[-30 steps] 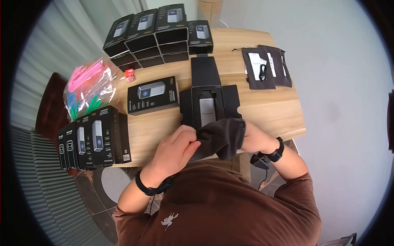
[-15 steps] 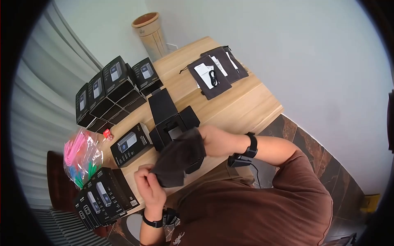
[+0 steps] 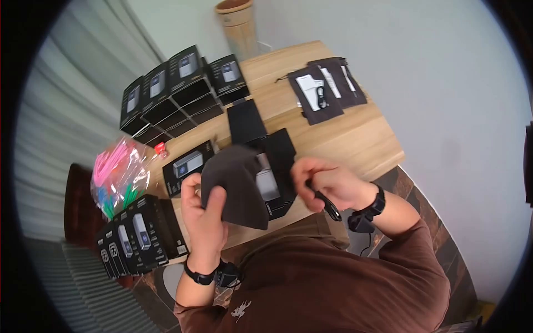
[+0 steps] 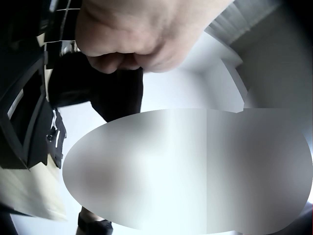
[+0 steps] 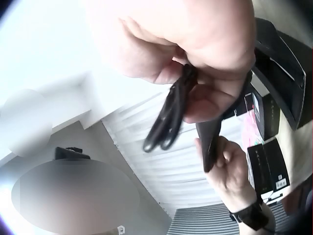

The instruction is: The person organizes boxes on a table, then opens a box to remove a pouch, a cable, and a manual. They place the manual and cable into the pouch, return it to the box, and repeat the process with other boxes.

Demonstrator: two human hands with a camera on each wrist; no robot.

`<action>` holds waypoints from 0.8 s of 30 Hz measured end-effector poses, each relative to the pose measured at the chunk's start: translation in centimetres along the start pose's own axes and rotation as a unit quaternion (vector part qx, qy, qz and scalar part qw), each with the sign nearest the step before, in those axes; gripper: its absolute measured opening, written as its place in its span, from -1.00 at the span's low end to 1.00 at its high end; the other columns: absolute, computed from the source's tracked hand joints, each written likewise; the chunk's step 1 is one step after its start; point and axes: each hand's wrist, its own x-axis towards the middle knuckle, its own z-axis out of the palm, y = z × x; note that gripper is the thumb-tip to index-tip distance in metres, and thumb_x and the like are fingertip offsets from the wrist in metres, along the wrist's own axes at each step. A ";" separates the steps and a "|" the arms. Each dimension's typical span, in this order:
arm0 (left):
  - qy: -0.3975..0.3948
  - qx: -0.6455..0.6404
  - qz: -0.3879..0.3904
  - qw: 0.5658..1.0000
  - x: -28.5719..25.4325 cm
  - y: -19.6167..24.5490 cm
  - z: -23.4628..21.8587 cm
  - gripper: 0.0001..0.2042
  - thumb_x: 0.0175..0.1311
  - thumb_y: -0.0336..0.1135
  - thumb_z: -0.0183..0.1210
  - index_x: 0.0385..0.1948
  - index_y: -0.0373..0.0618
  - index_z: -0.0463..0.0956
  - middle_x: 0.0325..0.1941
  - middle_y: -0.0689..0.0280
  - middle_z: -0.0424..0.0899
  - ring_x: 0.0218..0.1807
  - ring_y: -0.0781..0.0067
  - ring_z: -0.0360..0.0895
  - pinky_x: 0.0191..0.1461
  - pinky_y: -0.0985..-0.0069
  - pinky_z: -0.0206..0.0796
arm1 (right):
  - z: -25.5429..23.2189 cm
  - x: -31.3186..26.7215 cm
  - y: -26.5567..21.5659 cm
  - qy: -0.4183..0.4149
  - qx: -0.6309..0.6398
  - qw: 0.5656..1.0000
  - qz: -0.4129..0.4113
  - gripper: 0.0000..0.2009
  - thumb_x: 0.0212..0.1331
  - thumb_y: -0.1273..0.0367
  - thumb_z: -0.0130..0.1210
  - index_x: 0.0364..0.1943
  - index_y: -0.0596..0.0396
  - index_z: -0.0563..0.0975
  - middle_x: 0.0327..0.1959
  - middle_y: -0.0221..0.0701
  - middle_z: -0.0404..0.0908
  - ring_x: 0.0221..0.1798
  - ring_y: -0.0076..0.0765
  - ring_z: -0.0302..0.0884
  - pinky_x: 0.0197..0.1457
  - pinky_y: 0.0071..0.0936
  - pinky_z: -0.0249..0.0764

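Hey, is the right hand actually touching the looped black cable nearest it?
Touching: the right wrist view shows the right hand gripping the black cable, with its loops sticking out of the grip.

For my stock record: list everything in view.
Soft fabric pouch: 1, dark grey, centre
Looped cables: 2, black, one held, one right
Open cardboard box: 1, black, centre
Rectangular item: 1, silver, in that box
Closed cardboard boxes: over ten, black, left side
Clear plastic bag: 1, multicoloured contents, left
Small object: 1, red, beside bag
Drawstring pouches: 2+, dark grey, far right
Papers: several, white, on pouches
Wooden table: 1, light brown, beneath
Clay pot: 1, tan, behind
Curtain: 1, pale, left
Left hand: 1, holding pouch
Right hand: 1, holding cable
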 end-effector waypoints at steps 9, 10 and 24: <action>-0.334 0.611 0.216 0.685 -2.6 2.4 5.1 -0.66 0.11 -0.53 0.25 -0.03 -0.02 0.67 -0.16 0.32 0.71 -0.37 0.26 0.68 -0.37 0.36 0.52 | 2.5 0.7 -0.4 0.045 -0.151 0.982 0.107 -0.63 0.40 0.31 0.06 0.19 0.23 0.50 -0.40 -0.43 0.51 -0.54 -0.64 0.33 -0.45 -0.58 0.31; -0.344 0.628 0.221 0.662 -2.7 2.1 5.3 -0.65 0.09 -0.52 0.25 -0.04 -0.01 0.67 -0.15 0.33 0.70 -0.39 0.29 0.67 -0.38 0.38 0.52 | 2.9 0.5 -0.8 0.042 -0.245 0.962 0.117 -0.63 0.43 0.28 0.10 0.20 0.20 0.51 -0.36 -0.48 0.54 -0.51 -0.66 0.34 -0.43 -0.58 0.32; -0.340 0.598 0.213 0.694 -1.9 0.3 7.0 -0.71 0.07 -0.52 0.28 -0.11 -0.11 0.69 0.07 0.25 0.76 -0.38 0.32 0.69 -0.32 0.41 0.57 | -0.9 1.7 -6.4 0.183 -0.581 0.780 -0.145 -0.67 0.56 0.15 0.09 -0.24 0.13 0.60 -0.61 -0.45 0.47 -0.55 -0.60 0.35 -0.50 -0.40 0.27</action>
